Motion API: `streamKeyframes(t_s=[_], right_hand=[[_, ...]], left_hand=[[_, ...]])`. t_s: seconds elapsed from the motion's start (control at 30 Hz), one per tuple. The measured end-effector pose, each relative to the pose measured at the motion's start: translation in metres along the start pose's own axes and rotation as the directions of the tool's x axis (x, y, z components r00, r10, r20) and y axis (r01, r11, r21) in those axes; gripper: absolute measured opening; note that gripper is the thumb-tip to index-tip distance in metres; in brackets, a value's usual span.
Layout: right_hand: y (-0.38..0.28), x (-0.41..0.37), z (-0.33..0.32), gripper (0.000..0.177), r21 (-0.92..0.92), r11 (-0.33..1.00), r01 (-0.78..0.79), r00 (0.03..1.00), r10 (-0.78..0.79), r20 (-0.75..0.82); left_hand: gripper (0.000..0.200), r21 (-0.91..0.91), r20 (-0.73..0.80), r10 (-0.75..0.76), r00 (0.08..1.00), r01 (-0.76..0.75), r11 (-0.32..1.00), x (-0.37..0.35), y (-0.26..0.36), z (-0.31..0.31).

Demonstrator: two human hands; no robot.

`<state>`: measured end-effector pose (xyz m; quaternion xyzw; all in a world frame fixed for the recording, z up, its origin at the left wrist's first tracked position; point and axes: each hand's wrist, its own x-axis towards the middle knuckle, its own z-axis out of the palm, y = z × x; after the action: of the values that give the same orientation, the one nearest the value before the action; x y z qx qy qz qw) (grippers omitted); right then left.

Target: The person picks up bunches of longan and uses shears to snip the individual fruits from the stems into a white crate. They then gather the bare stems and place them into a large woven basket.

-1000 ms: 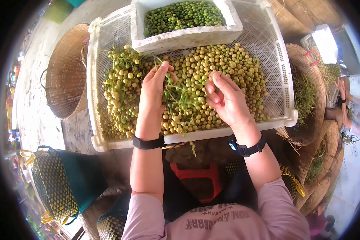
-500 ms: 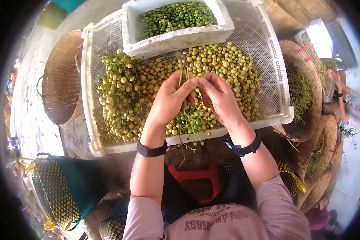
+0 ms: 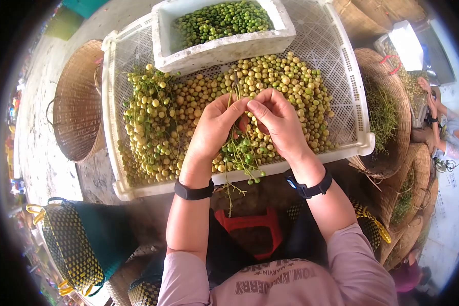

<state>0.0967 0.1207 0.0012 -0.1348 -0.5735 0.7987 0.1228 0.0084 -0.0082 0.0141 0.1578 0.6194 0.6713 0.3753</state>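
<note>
My left hand (image 3: pixel 213 125) is closed in a pinch on the stem of a bunch of small round green fruits (image 3: pixel 245 154). The bunch hangs below my fingers toward the front rim of a white perforated plastic tray (image 3: pixel 363 109). My right hand (image 3: pixel 282 121) is closed too, its thumb and fingertips meeting right beside the left fingertips; what they pinch is hidden. Beneath both hands, loose yellowish round fruits (image 3: pixel 298 84) cover much of the tray. More fruits, still on stems (image 3: pixel 150 104), are heaped at its left.
A white foam box (image 3: pixel 224 51) of green fruits (image 3: pixel 222 23) stands on the tray's far side. Wicker baskets flank the tray, one at left (image 3: pixel 79 102) and one with bare stems (image 3: pixel 382 117) at right. A red stool (image 3: pixel 247 222) is below. Another person's hand (image 3: pixel 432 104) shows far right.
The hanging bunch has shifted and turned slightly between my hands, its bare twig tips now lower. My right fingers have moved a little, closer to the left fingertips.
</note>
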Motion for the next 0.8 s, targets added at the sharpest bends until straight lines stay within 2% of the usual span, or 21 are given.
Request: streamKeyframes(t_s=[0.07, 0.13, 0.17, 0.2, 0.23, 0.3, 0.37, 0.43, 0.47, 0.5, 0.57, 0.6, 0.63, 0.7, 0.8], right_hand=[[-0.003, -0.001, 0.001, 0.013, 0.01, 1.0, -0.026, 1.0, 0.026, 0.0], [-0.001, -0.002, -0.002, 0.013, 0.021, 0.998, -0.054, 0.999, 0.054, 0.003], [0.005, 0.0, -0.007, 0.014, 0.25, 0.963, -0.101, 0.994, 0.09, 0.054], [0.003, 0.0, -0.007, 0.015, 0.463, 0.873, -0.152, 0.987, 0.112, 0.112], [-0.001, -0.001, -0.006, 0.015, 0.464, 0.873, -0.151, 0.987, 0.111, 0.114], [-0.009, -0.002, -0.001, 0.021, 0.441, 0.874, -0.203, 0.973, 0.231, -0.011], [-0.003, -0.002, -0.005, 0.024, 0.415, 0.879, -0.235, 0.969, 0.246, 0.029], [0.0, -0.004, -0.007, 0.025, 0.254, 0.929, -0.269, 0.948, 0.21, 0.238], [0.001, -0.007, -0.005, 0.029, 0.137, 0.956, -0.259, 0.951, 0.228, 0.207], [-0.002, -0.008, -0.002, 0.029, 0.136, 0.956, -0.26, 0.951, 0.229, 0.21], [-0.006, -0.01, 0.002, 0.037, -0.111, 0.977, -0.18, 0.953, 0.201, 0.226], [-0.005, -0.01, 0.003, 0.041, -0.152, 0.976, -0.153, 0.955, 0.186, 0.229], [-0.005, -0.01, 0.006, 0.041, -0.153, 0.976, -0.154, 0.955, 0.186, 0.229], [-0.005, -0.01, 0.012, 0.036, -0.165, 0.986, -0.036, 0.976, 0.071, 0.208], [-0.004, -0.012, 0.01, 0.033, -0.102, 0.994, -0.045, 0.972, 0.067, 0.224]], left_hand=[[0.024, 0.005, 0.003, 0.017, 1.0, -0.017, 1.0, -0.001, 0.0, 0.002], [0.019, -0.055, -0.057, -0.018, 0.998, 0.015, 0.998, -0.004, 0.004, 0.005], [0.019, -0.055, -0.056, -0.02, 0.998, 0.017, 0.998, -0.005, 0.005, 0.003], [0.017, -0.13, -0.098, -0.016, 0.995, 0.003, 0.991, -0.006, 0.008, 0.0], [0.016, -0.203, -0.14, -0.013, 0.99, -0.016, 0.979, -0.007, 0.011, -0.003], [0.018, -0.233, -0.188, 0.038, 0.981, -0.083, 0.969, -0.007, 0.013, -0.011], [0.019, -0.325, -0.225, 0.047, 0.973, -0.121, 0.938, -0.007, 0.011, -0.018], [0.019, -0.352, -0.257, 0.008, 0.966, -0.102, 0.93, -0.009, 0.016, -0.022], [0.019, -0.386, -0.28, -0.033, 0.96, -0.081, 0.919, -0.009, 0.018, -0.024], [0.019, -0.386, -0.282, -0.032, 0.959, -0.083, 0.919, -0.008, 0.017, -0.025], [0.018, -0.321, -0.349, 0.016, 0.937, -0.135, 0.937, -0.006, 0.012, -0.028], [0.018, -0.323, -0.336, 0.009, 0.942, -0.124, 0.938, -0.004, 0.01, -0.03], [0.018, -0.323, -0.336, 0.009, 0.942, -0.124, 0.938, -0.002, 0.008, -0.033], [0.017, -0.357, -0.286, -0.02, 0.958, -0.087, 0.93, 0.002, 0.004, -0.036], [0.016, -0.287, -0.353, -0.005, 0.936, -0.104, 0.952, 0.0, 0.006, -0.034]])
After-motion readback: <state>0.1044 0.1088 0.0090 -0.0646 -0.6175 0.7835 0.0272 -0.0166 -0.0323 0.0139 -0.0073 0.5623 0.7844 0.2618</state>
